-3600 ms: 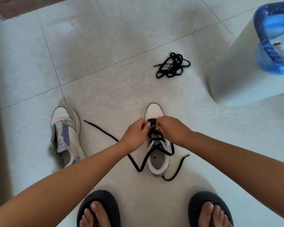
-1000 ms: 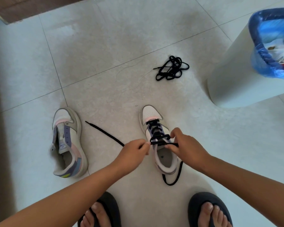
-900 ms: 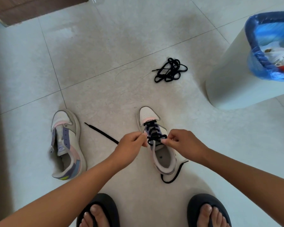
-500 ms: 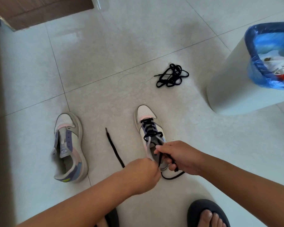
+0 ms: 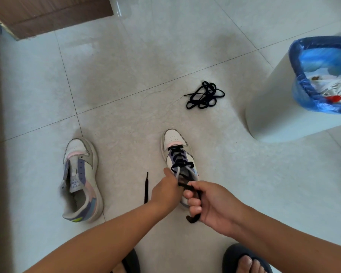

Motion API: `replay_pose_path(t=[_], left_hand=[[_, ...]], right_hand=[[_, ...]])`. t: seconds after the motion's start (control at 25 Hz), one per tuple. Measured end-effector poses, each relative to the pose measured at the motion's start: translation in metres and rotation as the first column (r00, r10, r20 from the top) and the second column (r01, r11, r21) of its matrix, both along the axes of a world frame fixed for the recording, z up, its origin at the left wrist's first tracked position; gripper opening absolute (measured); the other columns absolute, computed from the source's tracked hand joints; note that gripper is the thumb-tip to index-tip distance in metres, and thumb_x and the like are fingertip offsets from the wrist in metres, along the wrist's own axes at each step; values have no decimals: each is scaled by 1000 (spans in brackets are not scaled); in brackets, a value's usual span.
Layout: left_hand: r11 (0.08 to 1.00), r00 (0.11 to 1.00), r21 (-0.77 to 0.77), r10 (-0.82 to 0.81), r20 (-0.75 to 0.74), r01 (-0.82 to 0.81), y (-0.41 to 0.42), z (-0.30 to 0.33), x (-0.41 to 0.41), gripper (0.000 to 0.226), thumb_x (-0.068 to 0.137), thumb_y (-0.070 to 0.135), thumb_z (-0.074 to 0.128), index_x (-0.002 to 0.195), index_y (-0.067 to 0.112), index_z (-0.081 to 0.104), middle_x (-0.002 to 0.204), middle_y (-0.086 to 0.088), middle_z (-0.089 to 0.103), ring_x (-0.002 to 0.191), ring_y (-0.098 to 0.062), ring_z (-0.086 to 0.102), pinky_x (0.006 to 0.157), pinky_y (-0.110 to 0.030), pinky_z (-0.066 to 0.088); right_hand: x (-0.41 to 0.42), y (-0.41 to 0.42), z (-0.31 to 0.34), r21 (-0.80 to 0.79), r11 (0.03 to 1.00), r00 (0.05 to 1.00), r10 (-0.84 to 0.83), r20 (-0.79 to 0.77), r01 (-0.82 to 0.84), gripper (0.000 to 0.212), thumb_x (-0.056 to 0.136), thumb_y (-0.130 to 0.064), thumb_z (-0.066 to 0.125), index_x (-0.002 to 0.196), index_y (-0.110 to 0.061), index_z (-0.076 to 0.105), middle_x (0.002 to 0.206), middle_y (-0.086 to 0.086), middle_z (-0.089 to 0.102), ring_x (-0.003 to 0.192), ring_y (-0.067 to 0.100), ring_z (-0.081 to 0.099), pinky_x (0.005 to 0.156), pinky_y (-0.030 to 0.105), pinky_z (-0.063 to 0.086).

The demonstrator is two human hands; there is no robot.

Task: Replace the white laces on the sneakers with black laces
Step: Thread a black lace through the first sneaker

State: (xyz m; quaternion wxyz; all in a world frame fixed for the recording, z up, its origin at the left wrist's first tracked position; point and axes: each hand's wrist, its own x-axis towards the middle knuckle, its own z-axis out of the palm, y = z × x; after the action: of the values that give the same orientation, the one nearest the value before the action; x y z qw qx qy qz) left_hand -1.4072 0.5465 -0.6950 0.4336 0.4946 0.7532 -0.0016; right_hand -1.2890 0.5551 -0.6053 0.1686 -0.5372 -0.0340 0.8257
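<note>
A white and purple sneaker stands on the floor tiles, its lower eyelets threaded with a black lace. My left hand sits at the sneaker's left side, fingers curled at the collar where the lace runs. My right hand grips the lace's right end, which loops out below my fingers. The lace's left end lies on the floor. A second sneaker without laces stands to the left. A bundled spare black lace lies farther away.
A white bin with a blue liner, holding white laces, stands at the right. A brown door edge is at the top left. My feet in dark sandals are at the bottom.
Both hands moved from the toe eyelets back toward the sneaker's collar, lacing upward. The lace's left end was drawn in and now lies near the shoe. The view shifted.
</note>
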Motion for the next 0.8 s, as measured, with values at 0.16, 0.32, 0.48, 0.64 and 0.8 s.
replay_pose_path(t=[0.16,0.32,0.48,0.64,0.8], left_hand=[[998,998,30,-48,-47,49,10,-3,-3,27,96,21,41,116,5,34,106,-14,62,94,-31,62,64,-31,38],[995,991,81,-42,-127,53,18,-2,-16,30,97,23,38,121,6,35,107,-13,63,95,-31,61,68,-32,40],[983,961,50,-163,-222,179,26,1,-23,27,96,18,39,120,6,37,108,-13,62,95,-31,61,67,-32,40],[995,974,18,-88,-208,94,36,-1,-31,22,93,19,44,111,4,43,108,-14,61,97,-32,60,68,-32,40],[999,994,41,22,-110,-18,38,-2,-34,25,91,23,49,106,4,46,105,-14,60,94,-33,59,66,-30,39]], right_hand=[[1,-9,7,-8,999,998,49,33,-49,12,98,-8,39,87,-9,45,59,3,40,39,7,25,33,16,24],[2,-15,22,84,989,993,122,-1,-121,12,99,-12,40,89,-10,45,58,1,40,43,8,25,37,19,28],[1,-16,19,164,966,980,195,47,-200,18,98,-12,41,83,-10,49,62,3,45,49,11,37,48,23,38],[0,-1,11,333,926,967,103,232,-178,17,92,-8,50,80,-7,61,84,9,66,89,20,63,82,32,49],[-3,0,20,405,914,991,-18,131,-37,24,93,-11,50,74,-8,65,79,12,68,92,27,63,95,38,45]])
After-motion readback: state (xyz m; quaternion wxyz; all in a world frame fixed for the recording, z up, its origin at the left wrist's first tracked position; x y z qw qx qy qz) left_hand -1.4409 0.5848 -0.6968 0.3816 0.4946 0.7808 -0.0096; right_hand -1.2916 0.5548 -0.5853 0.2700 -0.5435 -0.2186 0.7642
